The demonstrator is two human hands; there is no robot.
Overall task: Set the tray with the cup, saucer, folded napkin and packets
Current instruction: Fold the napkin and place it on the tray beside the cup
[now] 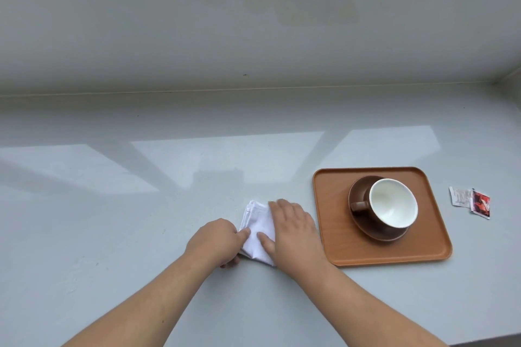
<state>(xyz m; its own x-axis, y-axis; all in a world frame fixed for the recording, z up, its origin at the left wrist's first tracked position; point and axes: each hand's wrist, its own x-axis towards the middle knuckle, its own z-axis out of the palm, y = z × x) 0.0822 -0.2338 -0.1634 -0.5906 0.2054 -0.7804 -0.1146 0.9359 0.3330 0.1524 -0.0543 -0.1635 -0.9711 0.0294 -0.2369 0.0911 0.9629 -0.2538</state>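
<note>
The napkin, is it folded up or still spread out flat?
Folded: the napkin is a small layered white square on the counter, under the left hand and right hand.

Two bare forearms enter the view from about 6 o'clock, one from the lower left and one from the lower right. No sleeves, cuffs, watches or bracelets show on either arm, right down to the bottom edge. The left hand (215, 239) and right hand (293, 229) wear no gloves, and no rings are visible on the fingers. The fingernails look short and unpainted where they show.
</note>
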